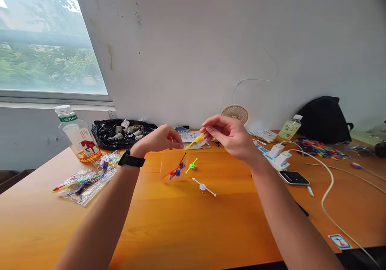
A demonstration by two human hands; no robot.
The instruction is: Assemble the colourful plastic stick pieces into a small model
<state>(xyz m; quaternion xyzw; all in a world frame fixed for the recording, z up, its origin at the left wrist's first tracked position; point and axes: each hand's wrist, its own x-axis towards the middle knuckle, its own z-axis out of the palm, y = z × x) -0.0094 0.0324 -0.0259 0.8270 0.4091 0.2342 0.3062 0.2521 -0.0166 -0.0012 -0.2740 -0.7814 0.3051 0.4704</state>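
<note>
My right hand [226, 137] pinches a yellow arrow spinner [196, 140] between thumb and fingers, its lower end slanting down to the left. Across from it, my left hand [164, 138], with a black band on the wrist, has thumb and fingers pinched on the upper edge of a thin clear plastic bag [165, 161]. The yellow tip is close to that edge; I cannot tell whether it is inside. Red, blue and black arrow spinners [177, 172] show through or behind the clear plastic. A green arrow spinner [192, 166] and a white arrow spinner [202, 187] lie on the table.
Bagged spinners [84, 183] lie on the left, near a large bottle [78, 135] and a black plastic bag [101, 135]. On the right are a power strip with chargers [280, 159], a white cable [327, 199], a dark device [294, 177] and a colourful pile [319, 149].
</note>
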